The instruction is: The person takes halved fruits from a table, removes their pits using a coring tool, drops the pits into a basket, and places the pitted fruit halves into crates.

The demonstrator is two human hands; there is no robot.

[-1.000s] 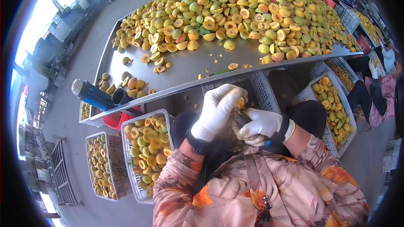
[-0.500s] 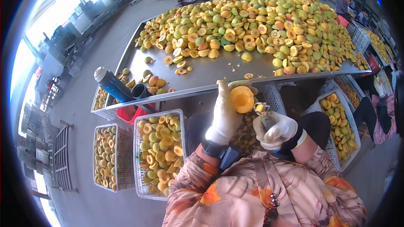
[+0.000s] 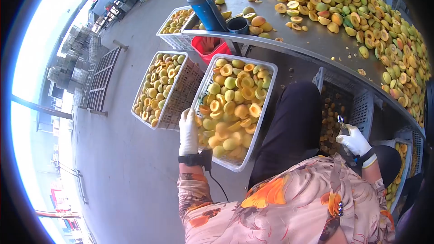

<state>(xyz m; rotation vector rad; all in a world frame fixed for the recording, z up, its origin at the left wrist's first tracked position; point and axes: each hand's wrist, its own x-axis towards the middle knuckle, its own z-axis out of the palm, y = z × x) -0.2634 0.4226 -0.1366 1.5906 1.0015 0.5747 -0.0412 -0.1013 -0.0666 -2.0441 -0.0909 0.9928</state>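
My left hand (image 3: 189, 132), in a white glove, is at the left rim of a white plastic crate (image 3: 266, 104) filled with yellow-green peach halves (image 3: 229, 96). Its fingers point forward and look stretched out, with no fruit seen in them. Some halves in the crate near this hand are smeared by motion. Over on the right, my gloved right hand (image 3: 355, 141) is closed round the handle of a small pitting tool (image 3: 341, 120), whose shiny metal head sticks up past the fingers. Below it stands a crate (image 3: 361, 110) holding what look like pits and scraps.
A metal table (image 3: 312, 47) carries a large heap of peach halves (image 3: 348, 9). At its near corner stand a blue flask (image 3: 205, 9) and a dark cup (image 3: 238, 25). A red bucket (image 3: 210, 49) and another filled crate (image 3: 181, 95) stand left of the table.
My view has turned left. My left hand has moved from in front of me to the left crate, and the peach half is gone from it. My right hand keeps the tool.
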